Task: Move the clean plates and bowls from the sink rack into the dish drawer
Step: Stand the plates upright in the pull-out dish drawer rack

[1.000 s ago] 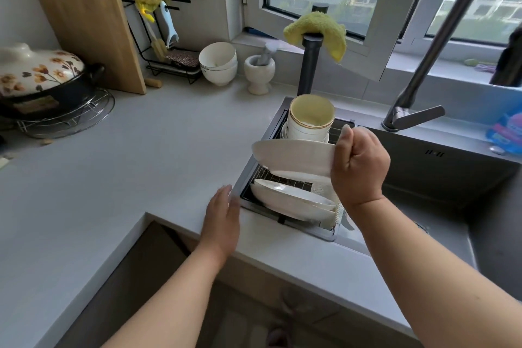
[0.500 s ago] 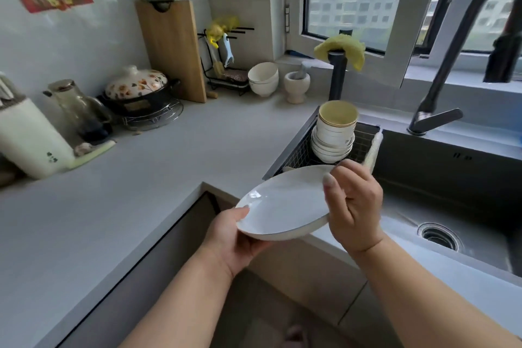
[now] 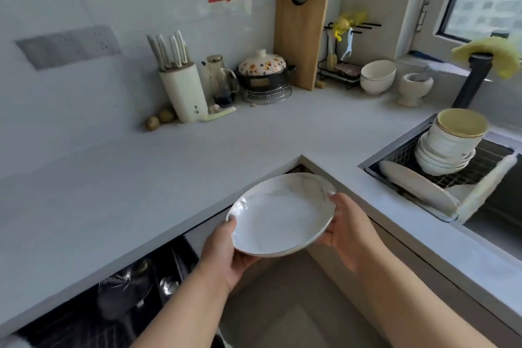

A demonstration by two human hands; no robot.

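Both hands hold one white plate (image 3: 279,216) in the air, in front of the inner corner of the grey countertop (image 3: 141,178) and clear of it. The left hand (image 3: 226,251) grips the plate's near-left rim, thumb laid over the upper edge and fingers curled beneath; the right hand (image 3: 348,230) grips the right rim, thumb tip on the upper face and fingers under the plate. The plate is tilted slightly, its face (faintly veined in grey) turned up toward the camera. Below the counter at lower left, the dish drawer (image 3: 135,291) stands open, with dark contents and some metal ware that are too blurred to identify. At the right, the sink rack (image 3: 463,172) sits in the sink opening; it carries a stack of white bowls (image 3: 449,147) with a yellow-lined bowl uppermost, and a second plate (image 3: 418,186) leaning at the rack's near side. Along the back wall stand a knife block (image 3: 183,90), a glass jar (image 3: 221,80), a flower-patterned lidded pot (image 3: 264,70) on a wire trivet, and a wooden cutting board (image 3: 300,39) propped upright. Further right on the counter are two nested white bowls (image 3: 377,76) and a mortar with pestle (image 3: 415,87). A yellow cloth (image 3: 491,54) is draped over a dark post near the window.
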